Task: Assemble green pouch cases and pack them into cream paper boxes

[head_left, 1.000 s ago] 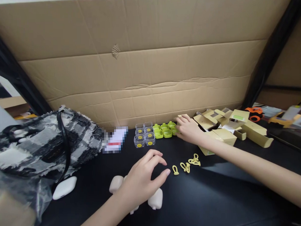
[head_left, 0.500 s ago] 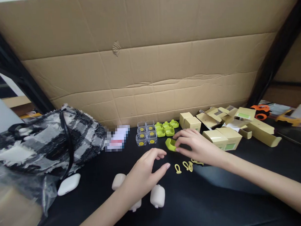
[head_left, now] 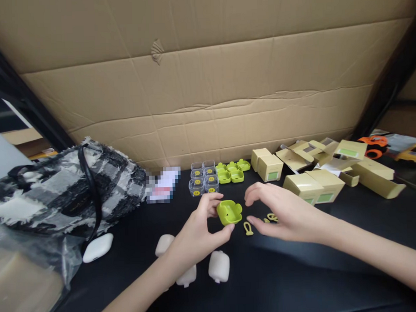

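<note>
A small lime-green open case (head_left: pixel 229 213) with a rounded tab is held between the thumb and fingers of my left hand (head_left: pixel 205 224), its hollow side facing up. Just right of it, my right hand (head_left: pixel 278 212) is open, fingers curved and apart, with nothing in it. Under and beside that hand lie several small yellow-green loops (head_left: pixel 248 228), partly covered. Several off-white rounded pieces (head_left: pixel 219 266) rest below my left forearm, which hides some of them. Behind my hands stand more lime-green cases (head_left: pixel 236 175) and several clear containers (head_left: pixel 197 186) with yellow round labels.
Small cardboard boxes (head_left: pixel 271 166) and opened cartons (head_left: pixel 374 177) spread across the right back. At left are a fringed black-and-white bag (head_left: pixel 116 186), a white earbud-like case (head_left: pixel 98 247) and a plastic-wrapped bundle (head_left: pixel 24 285). A cardboard wall (head_left: pixel 205 83) closes off the back.
The lime-green case has passed from my right hand to my left and moved slightly toward me. My right hand has opened and drawn away to the right. The view has shifted a little.
</note>
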`<state>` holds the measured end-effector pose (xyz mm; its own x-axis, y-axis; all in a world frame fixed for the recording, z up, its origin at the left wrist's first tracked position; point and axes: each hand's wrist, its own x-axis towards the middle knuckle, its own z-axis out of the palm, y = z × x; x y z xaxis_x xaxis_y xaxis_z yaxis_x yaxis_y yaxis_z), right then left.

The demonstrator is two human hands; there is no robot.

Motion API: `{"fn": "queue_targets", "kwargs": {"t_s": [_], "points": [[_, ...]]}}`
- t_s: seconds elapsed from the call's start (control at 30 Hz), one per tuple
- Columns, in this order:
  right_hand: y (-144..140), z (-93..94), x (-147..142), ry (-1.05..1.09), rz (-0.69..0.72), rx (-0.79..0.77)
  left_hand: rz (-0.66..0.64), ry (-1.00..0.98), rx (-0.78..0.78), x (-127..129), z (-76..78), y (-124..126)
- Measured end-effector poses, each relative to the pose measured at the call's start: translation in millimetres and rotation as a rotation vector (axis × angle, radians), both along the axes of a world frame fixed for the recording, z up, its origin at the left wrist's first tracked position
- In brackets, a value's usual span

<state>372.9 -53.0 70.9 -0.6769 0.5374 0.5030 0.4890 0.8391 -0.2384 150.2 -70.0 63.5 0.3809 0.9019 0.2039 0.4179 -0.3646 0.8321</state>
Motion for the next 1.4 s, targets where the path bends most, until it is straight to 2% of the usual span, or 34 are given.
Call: {"fn": "queue_targets", "kwargs": {"t_s": [0.1, 0.27, 0.43, 0.57, 0.77, 0.93, 1.17, 1.4], "points": [[1, -1.7, -1, -0.185, -0.027, 0.047, 0.034, 0.071, 0.061, -1, 1.7, -1], [0, -14.1, -7, -0.346, 0.009, -0.053, 0.007, 0.062, 0.034, -4, 1.6, -1], [0, -20.0, -6, -0.36, 0.062, -0.111, -0.022, -0.17, -0.186, 1, 6.8, -3], [2, -13.7, -4, -0.317, 0.04, -0.164, 0.056, -0.383, -0.327, 8, 13.8, -9], [7, -7.1, -2, -0.288, -0.017, -0.191, 0.176, -0.609, -0.45, 11, 13.0, -13], [7, -10.9, 1, -0.342, -0.046, -0.147, 0.152, -0.599, -0.445, 10, 14.2, -12], [8, -12.8, 3, -0.411, 0.032, -0.111, 0.12, -0.585, -0.471, 11, 10.1, -11], [7, -16.0, -4, -0.36, -0.048, -0.057, 0.086, -0.584, -0.536, 13, 4.6, -11]]}}
